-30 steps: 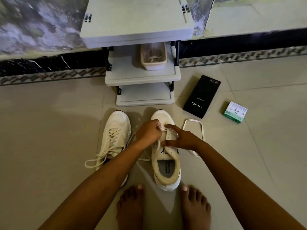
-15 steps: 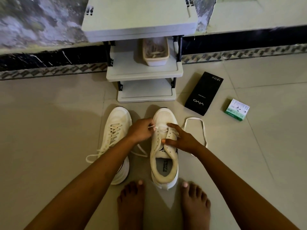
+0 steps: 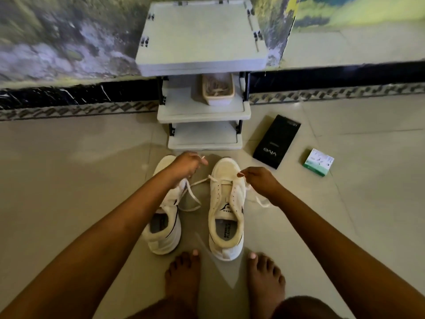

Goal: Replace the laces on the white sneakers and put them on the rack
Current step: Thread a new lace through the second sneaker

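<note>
1. Since the earlier frame, both your hands have moved apart: your left hand point(image 3: 187, 165) has gone up and to the left, your right hand point(image 3: 259, 180) out to the right, and the lace point(image 3: 222, 180) is now drawn across the lowest eyelets.
2. Your left hand pinches one lace end at its tip, above the toe of the left sneaker point(image 3: 164, 217). Your right hand pinches the other side of the lace just beside the right sneaker point(image 3: 226, 203).
3. I judge the step in hand is threading the new lace into the right sneaker; only the first row is done.
4. The next move calls for equal lengths on both sides, then crossing each tip to the next eyelet.
5. Both sneakers stand on the floor before the rack point(image 3: 203, 115), whose lower shelves are free.
</note>
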The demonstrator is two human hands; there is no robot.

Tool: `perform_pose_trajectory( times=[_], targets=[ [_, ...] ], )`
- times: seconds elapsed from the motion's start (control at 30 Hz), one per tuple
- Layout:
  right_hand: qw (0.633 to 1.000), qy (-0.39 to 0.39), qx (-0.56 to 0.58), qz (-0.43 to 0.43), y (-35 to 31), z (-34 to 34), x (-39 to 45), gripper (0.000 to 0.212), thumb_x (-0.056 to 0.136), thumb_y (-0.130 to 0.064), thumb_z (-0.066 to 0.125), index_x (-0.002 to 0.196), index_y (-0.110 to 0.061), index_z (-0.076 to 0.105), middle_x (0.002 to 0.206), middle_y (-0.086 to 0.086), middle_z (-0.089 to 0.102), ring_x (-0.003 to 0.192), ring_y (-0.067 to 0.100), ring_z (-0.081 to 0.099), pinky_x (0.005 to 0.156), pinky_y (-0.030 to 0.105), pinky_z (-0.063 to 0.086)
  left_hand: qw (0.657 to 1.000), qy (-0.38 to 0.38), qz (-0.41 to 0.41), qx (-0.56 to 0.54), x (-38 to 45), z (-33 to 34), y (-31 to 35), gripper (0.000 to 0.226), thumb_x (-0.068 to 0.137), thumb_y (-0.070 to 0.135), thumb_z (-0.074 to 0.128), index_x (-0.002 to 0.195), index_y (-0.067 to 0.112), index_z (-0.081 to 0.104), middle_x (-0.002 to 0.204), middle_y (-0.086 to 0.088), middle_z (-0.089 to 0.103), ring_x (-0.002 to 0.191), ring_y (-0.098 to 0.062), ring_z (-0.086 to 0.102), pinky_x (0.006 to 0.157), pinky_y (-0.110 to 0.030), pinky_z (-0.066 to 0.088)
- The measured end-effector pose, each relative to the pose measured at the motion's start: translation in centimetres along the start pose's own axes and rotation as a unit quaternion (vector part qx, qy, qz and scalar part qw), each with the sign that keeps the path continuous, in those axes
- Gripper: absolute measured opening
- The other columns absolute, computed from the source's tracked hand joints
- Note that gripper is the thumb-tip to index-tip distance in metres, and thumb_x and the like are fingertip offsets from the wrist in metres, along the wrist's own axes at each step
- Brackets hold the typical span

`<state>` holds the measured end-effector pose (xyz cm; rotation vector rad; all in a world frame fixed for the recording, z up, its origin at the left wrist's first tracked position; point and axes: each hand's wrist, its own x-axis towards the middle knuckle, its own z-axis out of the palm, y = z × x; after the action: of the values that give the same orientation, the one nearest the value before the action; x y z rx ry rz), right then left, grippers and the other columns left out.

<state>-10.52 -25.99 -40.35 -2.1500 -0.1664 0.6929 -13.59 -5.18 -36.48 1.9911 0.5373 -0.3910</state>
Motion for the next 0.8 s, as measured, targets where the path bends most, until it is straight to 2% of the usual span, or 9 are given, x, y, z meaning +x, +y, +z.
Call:
perform_pose_trajectory(
  times=[0.07, 0.13, 0.27, 0.37, 0.47, 0.53, 0.6, 0.7, 0.8],
  targets=[
    [0.997, 0.045, 0.058, -0.027, -2.6, -1.8, -1.1, 0.026, 0.096, -0.006, 0.044, 0.109, -0.003, 0.066, 0.095, 0.000, 0.063, 0.077, 0.008, 0.053, 0.064, 0.013, 0.043, 0.999, 0.020, 0.043, -0.024, -1.4, -1.2, 2.4, 0.026, 0.098, 0.010, 0.039, 0.099, 0.008, 0.064, 0.071, -0.001, 0.048, 0.061, -0.012, 0.041, 0.053, -0.023, 0.034],
    [0.985, 0.086, 0.146, -0.032, -4.7, -3.1, -1.4, 0.024, 0.096, -0.003, 0.044, 0.106, 0.001, 0.065, 0.079, -0.001, 0.060, 0.067, 0.007, 0.052, 0.054, 0.008, 0.043, 0.995, 0.039, 0.079, -0.053, -2.1, -2.0, 4.5, 0.025, 0.098, 0.003, 0.036, 0.096, 0.007, 0.061, 0.069, -0.002, 0.050, 0.059, -0.012, 0.043, 0.049, -0.017, 0.037],
    [0.956, 0.119, 0.252, -0.093, -11.6, -6.8, -3.8, 0.019, 0.097, -0.001, 0.044, 0.094, 0.000, 0.063, 0.069, 0.005, 0.058, 0.056, 0.006, 0.057, 0.052, 0.013, 0.049, 0.978, 0.090, 0.161, -0.102, -5.9, -5.8, 11.3, 0.020, 0.096, -0.002, 0.043, 0.093, 0.005, 0.061, 0.071, -0.006, 0.059, 0.056, -0.008, 0.055, 0.051, -0.010, 0.044],
    [0.938, 0.130, 0.286, -0.149, -17.5, -10.0, -6.1, 0.024, 0.097, -0.001, 0.044, 0.079, -0.005, 0.059, 0.058, 0.002, 0.062, 0.045, 0.002, 0.059, 0.051, 0.014, 0.051, 0.962, 0.125, 0.215, -0.114, -8.9, -9.3, 16.8, 0.016, 0.093, -0.004, 0.048, 0.101, -0.008, 0.062, 0.083, -0.012, 0.063, 0.056, -0.003, 0.060, 0.052, -0.008, 0.047],
    [0.929, 0.141, 0.282, -0.194, -23.2, -13.2, -8.5, 0.019, 0.098, -0.003, 0.045, 0.083, -0.004, 0.058, 0.069, 0.010, 0.064, 0.048, 0.006, 0.061, 0.054, 0.017, 0.052, 0.945, 0.172, 0.252, -0.118, -12.0, -12.2, 21.8, 0.010, 0.094, 0.004, 0.050, 0.094, 0.003, 0.060, 0.082, -0.010, 0.064, 0.056, -0.005, 0.057, 0.042, -0.007, 0.038],
    [0.923, 0.166, 0.258, -0.233, -26.5, -14.7, -10.2, 0.014, 0.095, -0.005, 0.051, 0.092, 0.005, 0.062, 0.080, 0.015, 0.062, 0.061, 0.014, 0.059, 0.064, 0.025, 0.054, 0.931, 0.199, 0.282, -0.120, -13.8, -13.6, 24.5, 0.014, 0.093, 0.007, 0.053, 0.081, 0.008, 0.060, 0.080, -0.006, 0.064, 0.070, -0.013, 0.056, 0.047, -0.013, 0.039],
    [0.910, 0.201, 0.238, -0.274, -29.2, -15.9, -11.4, 0.022, 0.091, -0.007, 0.059, 0.097, 0.014, 0.063, 0.085, 0.014, 0.058, 0.075, 0.020, 0.050, 0.074, 0.035, 0.050, 0.914, 0.222, 0.319, -0.119, -15.4, -14.4, 26.7, 0.011, 0.091, 0.007, 0.057, 0.081, 0.007, 0.064, 0.078, -0.004, 0.060, 0.074, -0.013, 0.053, 0.056, -0.018, 0.038],
    [0.886, 0.221, 0.252, -0.320, -32.7, -17.5, -13.5, 0.016, 0.087, -0.004, 0.064, 0.093, 0.011, 0.066, 0.084, 0.016, 0.059, 0.074, 0.021, 0.050, 0.072, 0.033, 0.049, 0.886, 0.249, 0.363, -0.147, -17.9, -14.9, 29.5, 0.006, 0.087, 0.008, 0.063, 0.087, 0.007, 0.068, 0.081, -0.005, 0.060, 0.074, -0.013, 0.052, 0.070, -0.023, 0.039],
    [0.868, 0.259, 0.247, -0.345, -34.8, -18.3, -14.7, 0.004, 0.084, -0.003, 0.067, 0.085, 0.000, 0.068, 0.079, 0.016, 0.062, 0.068, 0.021, 0.055, 0.065, 0.029, 0.054, 0.873, 0.266, 0.381, -0.150, -19.4, -14.4, 31.3, 0.005, 0.084, 0.009, 0.067, 0.087, 0.007, 0.071, 0.080, -0.005, 0.063, 0.075, -0.013, 0.054, 0.073, -0.023, 0.042]
  ],
)
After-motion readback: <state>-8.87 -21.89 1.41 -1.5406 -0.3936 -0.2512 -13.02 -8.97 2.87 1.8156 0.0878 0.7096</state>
